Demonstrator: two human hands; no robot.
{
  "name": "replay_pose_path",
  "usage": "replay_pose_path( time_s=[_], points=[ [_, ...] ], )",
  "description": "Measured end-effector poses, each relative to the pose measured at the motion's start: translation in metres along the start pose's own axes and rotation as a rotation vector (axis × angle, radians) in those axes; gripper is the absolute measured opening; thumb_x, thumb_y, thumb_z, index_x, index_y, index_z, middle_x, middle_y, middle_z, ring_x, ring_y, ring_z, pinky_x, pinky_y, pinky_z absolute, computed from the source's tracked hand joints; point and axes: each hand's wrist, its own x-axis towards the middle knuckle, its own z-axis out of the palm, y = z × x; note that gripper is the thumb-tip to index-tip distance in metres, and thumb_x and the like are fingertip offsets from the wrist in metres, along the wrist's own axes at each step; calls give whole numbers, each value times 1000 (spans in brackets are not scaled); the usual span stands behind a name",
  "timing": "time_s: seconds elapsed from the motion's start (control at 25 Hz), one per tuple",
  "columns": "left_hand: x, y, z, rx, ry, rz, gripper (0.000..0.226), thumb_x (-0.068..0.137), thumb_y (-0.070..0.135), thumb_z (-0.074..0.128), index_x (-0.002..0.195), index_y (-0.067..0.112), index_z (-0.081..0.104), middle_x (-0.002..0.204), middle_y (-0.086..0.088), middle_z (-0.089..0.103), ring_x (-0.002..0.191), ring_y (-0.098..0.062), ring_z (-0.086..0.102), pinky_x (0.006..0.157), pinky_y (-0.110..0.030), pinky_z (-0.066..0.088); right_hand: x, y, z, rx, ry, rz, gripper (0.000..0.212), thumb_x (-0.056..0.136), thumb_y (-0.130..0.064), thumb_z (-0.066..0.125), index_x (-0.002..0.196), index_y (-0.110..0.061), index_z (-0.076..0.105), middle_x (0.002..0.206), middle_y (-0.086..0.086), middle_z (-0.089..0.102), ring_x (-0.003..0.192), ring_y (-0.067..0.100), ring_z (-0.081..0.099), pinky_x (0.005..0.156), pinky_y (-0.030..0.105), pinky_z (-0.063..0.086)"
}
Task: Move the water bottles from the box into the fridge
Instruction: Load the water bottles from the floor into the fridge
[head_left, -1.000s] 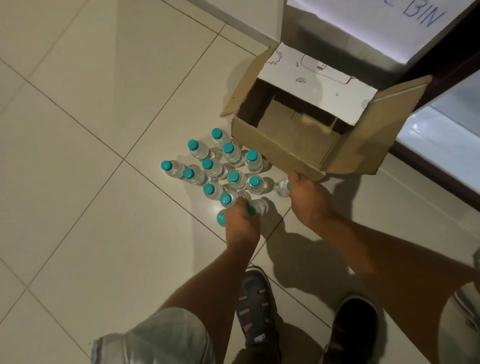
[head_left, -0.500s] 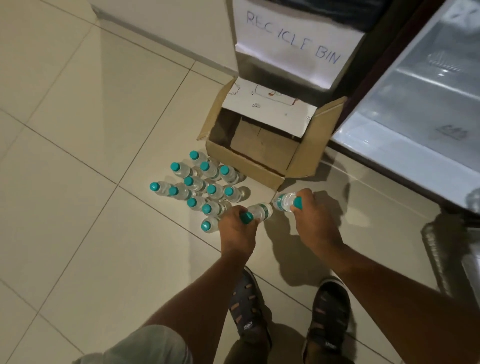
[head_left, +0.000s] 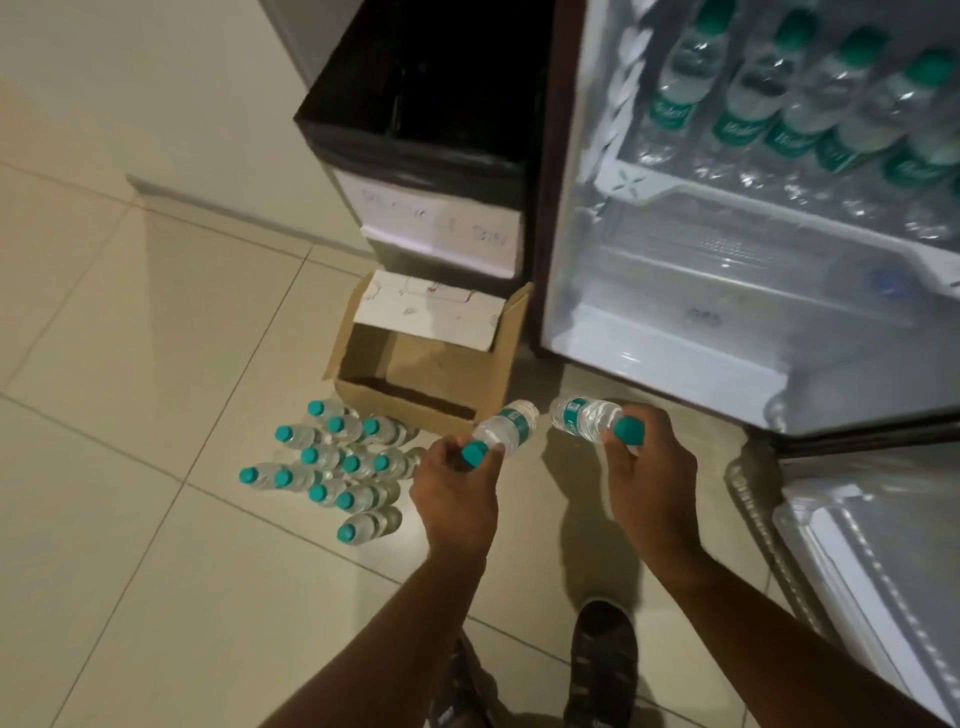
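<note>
The left hand (head_left: 457, 499) has its fingers curled tight round the neck of the left bottle (head_left: 506, 428), just under the teal cap, and the base points to one o'clock. The right hand (head_left: 652, 488) clamps the right bottle (head_left: 584, 418) the same way at the cap end, with its base pointing to ten o'clock. Both bottles are held in the air nearly level, their bases near each other but apart.

At nine o'clock from the left hand, the floor bottles (head_left: 337, 467), about a dozen, stand in a tight cluster, the nearest just beside the hand's knuckles. The cluster's twelve o'clock edge sits just beside the front wall of the box (head_left: 395, 402), whose flaps are open and whose bare cardboard bottom shows. The box's three o'clock flap leans against the dark side edge of the fridge (head_left: 675, 358).

The fridge stands open at one o'clock from the right hand, its lower white ledge near the right bottle. Higher up, the shelved bottles (head_left: 753, 93) fill the shelf (head_left: 727, 189) in rows. The fridge door (head_left: 872, 582) swings out at four o'clock, hemming in that side. A black-lined bin (head_left: 415, 104) stands at twelve o'clock behind the box. Open floor (head_left: 130, 364) spreads wide toward nine o'clock. Two sandals (head_left: 602, 670) stand at six o'clock.
</note>
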Motion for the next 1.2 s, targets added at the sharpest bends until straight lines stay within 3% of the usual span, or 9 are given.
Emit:
replay_pose_path(
  time_s=[0.08, 0.2, 0.28, 0.4, 0.48, 0.6, 0.8, 1.04, 1.2],
  points=[
    [-16, 23, 12, -59, -10, 14, 29, 83, 33, 83, 107, 24, 68, 101, 9, 73, 85, -4, 72, 77, -27, 64, 6, -1, -26, 54, 74, 19, 35, 97, -21, 66, 128, -12, 55, 126, 9, 68, 114, 20, 67, 83, 31, 62],
    [-40, 57, 33, -119, -43, 70, 25, 83, 31, 84, 101, 27, 68, 96, 11, 72, 84, -1, 72, 75, -28, 64, 16, -9, -66, 126, 195, 38, 30, 98, -21, 66, 124, -7, 58, 116, 9, 70, 102, 16, 68, 71, 7, 53],
    [-52, 80, 42, -180, -64, 98, 24, 82, 29, 84, 101, 27, 69, 94, 12, 73, 86, 0, 72, 76, -28, 64, 22, -21, -85, 151, 292, 5, 26, 98, -17, 67, 119, -3, 61, 103, 6, 70, 89, 13, 66, 62, -1, 45],
    [-73, 118, 58, -284, -97, 131, 21, 83, 28, 84, 98, 30, 69, 91, 17, 74, 87, 2, 72, 75, -28, 64, 33, -29, -117, 300, 436, -47, 23, 98, -18, 70, 117, -8, 63, 97, -2, 70, 82, 13, 71, 66, 20, 59],
    [-84, 142, 65, -350, -75, 149, 22, 82, 30, 85, 100, 27, 72, 94, 11, 75, 89, -3, 73, 76, -36, 65, 40, -39, -136, 612, 416, 78, 27, 96, -15, 70, 122, -12, 63, 108, 1, 73, 99, 17, 72, 80, 34, 62],
    [-94, 176, 77, -431, -54, 211, 25, 81, 29, 86, 102, 25, 72, 96, 9, 75, 90, -5, 73, 77, -38, 65, 50, -54, -157, 825, 479, 65, 29, 95, -8, 70, 123, -9, 62, 117, 7, 72, 110, 22, 70, 90, 36, 59],
    [-100, 232, 96, -623, -134, 362, 17, 83, 17, 84, 95, 19, 72, 94, 3, 77, 91, -14, 76, 76, -29, 62, 78, -78, -184, 918, 660, 35, 29, 92, -2, 71, 121, -2, 63, 111, 4, 72, 99, 12, 71, 87, 31, 59],
    [-76, 315, 139, -545, -194, 659, 20, 82, 25, 85, 95, 14, 74, 83, 1, 75, 77, -13, 74, 72, -30, 62, 145, -94, -219, 1012, 787, -52, 30, 90, -7, 74, 117, 0, 61, 102, 23, 66, 89, 26, 63, 81, 52, 56],
    [-48, 365, 181, -386, -135, 890, 15, 78, 23, 84, 80, 19, 69, 68, 9, 69, 61, -3, 66, 60, -22, 57, 196, -99, -235, 947, 885, -63, 28, 89, -5, 72, 114, 0, 61, 99, 13, 65, 85, 13, 65, 79, 30, 57]
  ],
)
